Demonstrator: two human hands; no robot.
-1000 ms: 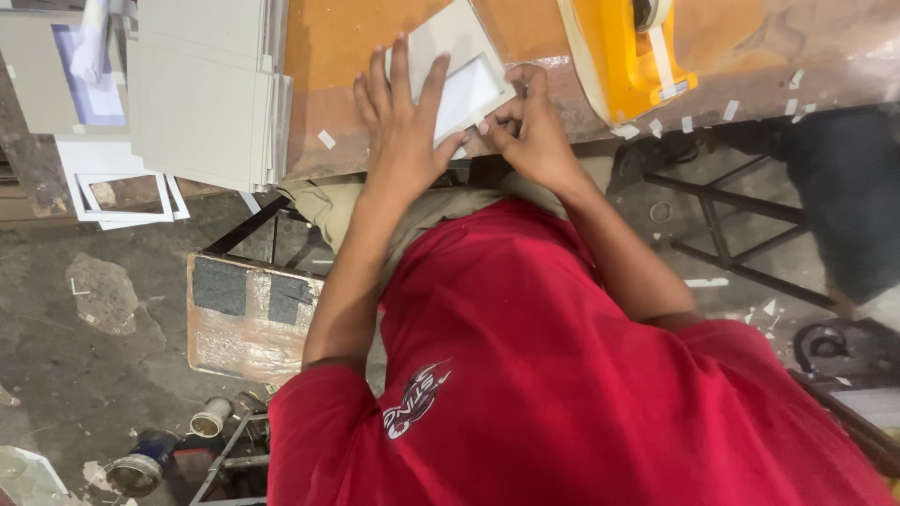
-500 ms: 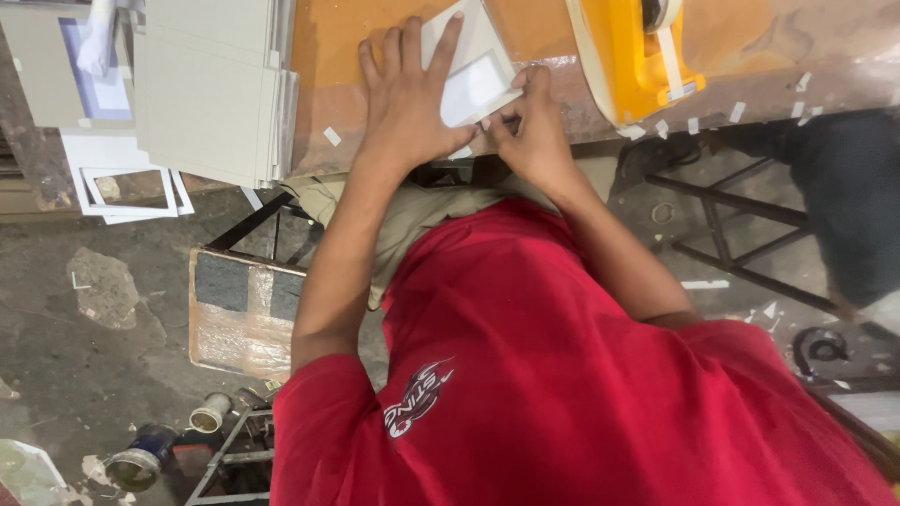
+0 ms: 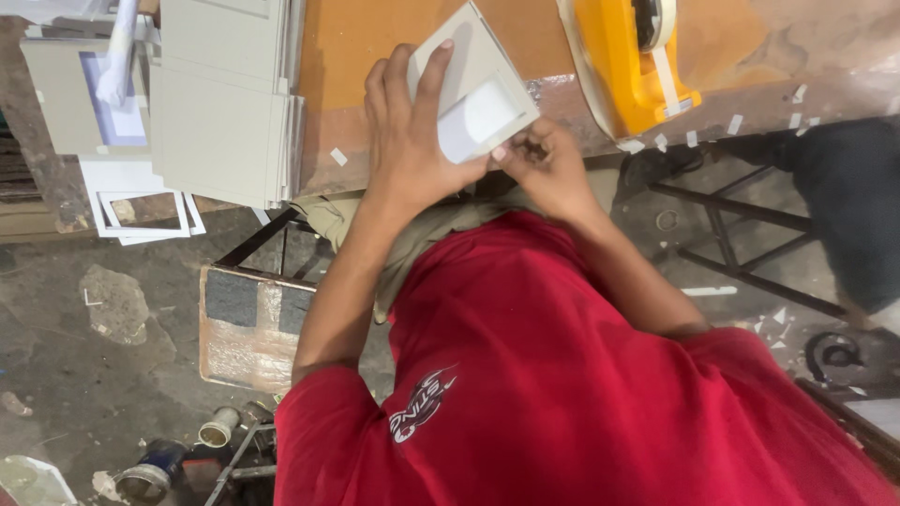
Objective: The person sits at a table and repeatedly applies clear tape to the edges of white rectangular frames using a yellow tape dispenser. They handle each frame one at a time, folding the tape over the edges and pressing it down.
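Note:
A grey card frame point(image 3: 473, 89) with a white window lies tilted on the orange table top point(image 3: 356, 37), near its front edge. My left hand point(image 3: 405, 141) lies flat over the frame's left half, fingers spread and pressing on it. At the frame's lower corner my right hand point(image 3: 548, 169) has its fingertips pinched together on the edge. Whether a small strip of tape sits between those fingers is too small to tell. My red shirt fills the lower part of the view.
A yellow tape dispenser point(image 3: 628, 66) stands to the right on the table. A stack of grey boards point(image 3: 225, 103) lies to the left, with white card frames point(image 3: 141, 206) below it. A wooden board point(image 3: 248, 323) and cans point(image 3: 220, 426) are on the floor; a dark metal frame point(image 3: 741, 244) stands at right.
The card frame has turned slightly under my left hand. My right hand stays pinched at its lower edge. Both hands remain near the table's front edge.

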